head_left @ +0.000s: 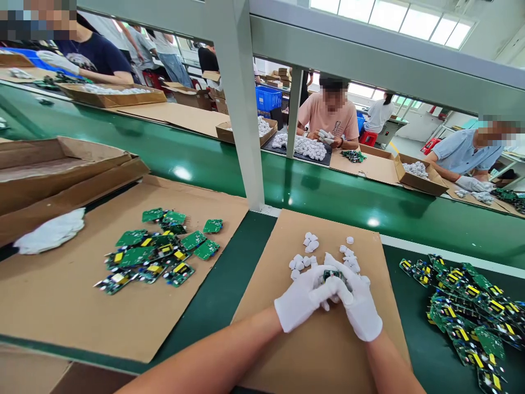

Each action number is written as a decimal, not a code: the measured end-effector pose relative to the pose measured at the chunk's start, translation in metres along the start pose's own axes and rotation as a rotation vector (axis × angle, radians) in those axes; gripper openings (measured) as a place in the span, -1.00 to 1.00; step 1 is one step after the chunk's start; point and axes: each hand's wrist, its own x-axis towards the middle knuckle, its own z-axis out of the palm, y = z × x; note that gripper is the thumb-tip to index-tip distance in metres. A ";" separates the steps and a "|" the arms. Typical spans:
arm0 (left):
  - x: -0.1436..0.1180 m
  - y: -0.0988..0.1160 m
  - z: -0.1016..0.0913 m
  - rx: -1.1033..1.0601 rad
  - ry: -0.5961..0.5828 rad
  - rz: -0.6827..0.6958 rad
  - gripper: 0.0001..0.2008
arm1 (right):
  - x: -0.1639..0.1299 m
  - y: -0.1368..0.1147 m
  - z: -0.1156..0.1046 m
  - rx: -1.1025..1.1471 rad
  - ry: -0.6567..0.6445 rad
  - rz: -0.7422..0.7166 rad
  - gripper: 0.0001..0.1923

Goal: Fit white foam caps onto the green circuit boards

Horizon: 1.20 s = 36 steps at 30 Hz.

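1. Head view: small green circuit board pinched between both gloved hands, over cardboard sheet.
2. Left hand and right hand clasped together on board; long axis not discernible.
3. White caps scattered just beyond the fingers.
4. Board piles lying left and right, well apart.

Both hands wear white gloves: the left hand and the right hand. Between them is a small green board. The little caps are white, on a brown cardboard sheet. The boards near the left edge are green with yellow bits. The belt is shiny green.
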 end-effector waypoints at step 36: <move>0.002 0.003 -0.002 -0.173 0.039 -0.148 -0.68 | 0.000 0.007 0.000 -0.055 -0.111 -0.101 -0.57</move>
